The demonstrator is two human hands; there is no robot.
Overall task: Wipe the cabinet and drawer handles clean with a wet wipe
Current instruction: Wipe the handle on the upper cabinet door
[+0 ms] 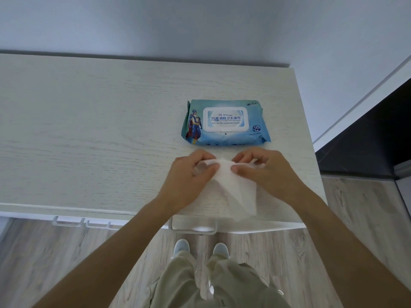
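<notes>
A white wet wipe (235, 192) hangs over the near part of the pale wood cabinet top (89, 141). My left hand (189, 176) pinches its upper left edge and my right hand (264, 172) pinches its upper right edge, thumbs on top. Just beyond my hands lies a blue wet-wipe pack (224, 123) with its white lid closed. Below the cabinet's front edge, white handles stick out: one (193, 227) under my hands, two smaller ones (69, 222) to the left.
A pale wall rises behind the cabinet. The cabinet's right end sits near a white door frame (360, 101) and a dark floor area (367, 141). Wood-look flooring and my feet (200, 247) lie below the front edge.
</notes>
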